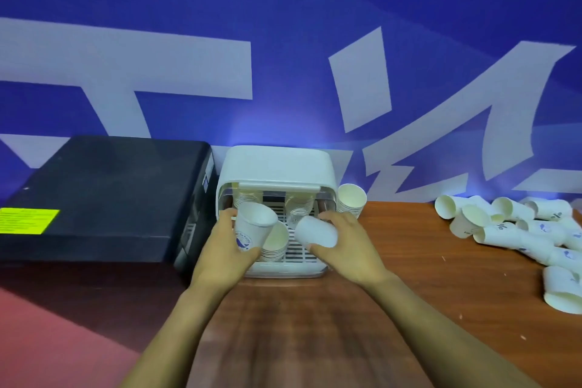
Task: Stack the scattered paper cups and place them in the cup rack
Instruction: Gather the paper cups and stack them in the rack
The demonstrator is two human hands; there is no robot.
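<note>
Two hands: left hand [220, 242] gripped a white logo-printed paper cup [252, 227]; right hand [345, 241] gripped a plain white paper cup [316, 231].
Writing: cup logo unreadable.
Place: both cups were held at the near front of the white plastic cup rack [277, 167].

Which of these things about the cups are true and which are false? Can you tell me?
1. Each hand holds a paper cup. True: the left hand grips one cup, the right hand grips another.
2. The pile of loose cups lies left of the cup rack. False: it lies on the right.
3. A black box sits left of the rack. True.
4. The table is green. False: it is brown wood.
</note>
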